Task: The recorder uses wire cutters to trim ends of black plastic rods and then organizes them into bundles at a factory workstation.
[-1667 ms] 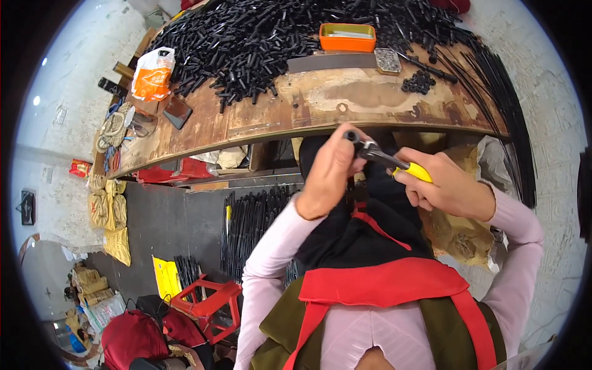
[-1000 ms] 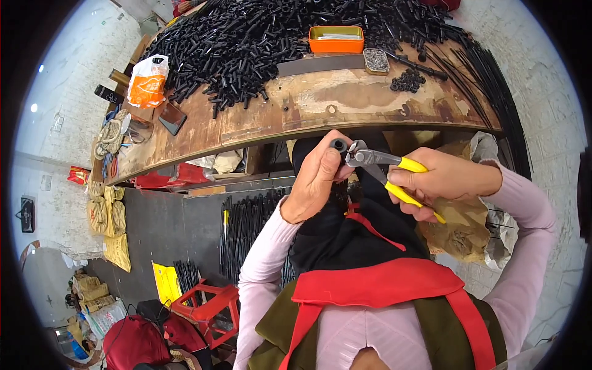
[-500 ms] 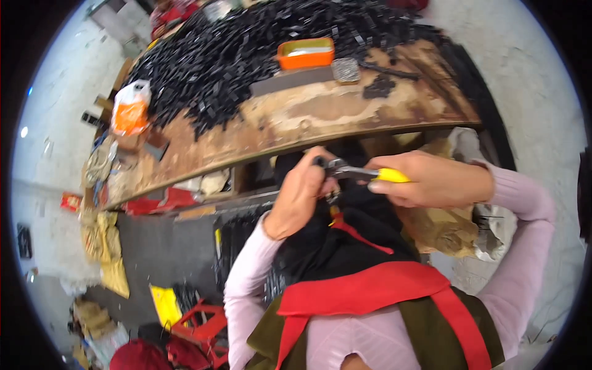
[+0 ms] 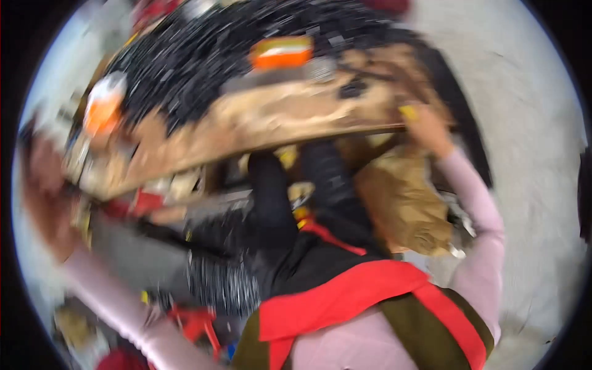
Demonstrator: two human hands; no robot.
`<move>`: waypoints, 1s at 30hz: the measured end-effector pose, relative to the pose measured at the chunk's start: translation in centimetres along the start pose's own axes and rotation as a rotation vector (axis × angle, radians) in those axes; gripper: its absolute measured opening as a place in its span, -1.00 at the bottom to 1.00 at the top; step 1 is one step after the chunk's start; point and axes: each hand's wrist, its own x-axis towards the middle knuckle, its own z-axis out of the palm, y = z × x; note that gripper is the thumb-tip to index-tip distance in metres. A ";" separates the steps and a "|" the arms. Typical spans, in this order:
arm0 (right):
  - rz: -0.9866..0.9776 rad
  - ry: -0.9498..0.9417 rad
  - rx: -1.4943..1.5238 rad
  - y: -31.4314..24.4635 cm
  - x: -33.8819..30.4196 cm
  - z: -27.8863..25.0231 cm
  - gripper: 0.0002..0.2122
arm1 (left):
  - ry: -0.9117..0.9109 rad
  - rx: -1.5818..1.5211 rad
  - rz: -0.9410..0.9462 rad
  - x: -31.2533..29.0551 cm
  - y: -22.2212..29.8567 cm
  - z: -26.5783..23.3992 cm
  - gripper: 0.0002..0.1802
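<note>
My right hand is closed around a yellow-handled tool at the front right edge of the wooden table. Only the yellow part shows clearly, and the tool's metal head is blurred. Far out to the left, my left hand is raised near the rim of the picture, its fingers smeared by motion. From beside it a long dark strip slants down to the right over a bundle of thin black strips. Whether the left hand grips this strip is unclear.
A large heap of black pieces covers the table's far side. An orange box, a small clear container and a white-and-orange bag stand there too. Below are a brown paper bag and a red stool.
My hands have parted from in front of my lap. The left swung far left; the right moved up to the table edge with the yellow-handled tool. The whole view has shifted and blurred.
</note>
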 end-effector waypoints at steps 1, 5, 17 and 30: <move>-0.019 -0.109 -0.120 -0.2 0.9 -1.7 -0.69 | 0.899 0.232 -0.132 1.4 -5.6 7.0 -0.52; -0.192 -0.023 -0.128 7.0 2.4 -0.7 -0.63 | 0.605 0.562 -0.479 -3.6 -18.2 12.8 -0.62; 0.044 -0.255 0.010 -3.0 2.8 -3.3 -0.68 | -0.044 1.234 -0.948 -30.1 -41.6 2.2 -0.35; 0.073 0.171 0.204 12.5 0.2 -2.2 -0.80 | -0.122 1.284 -0.622 -2.4 -26.2 14.9 -0.51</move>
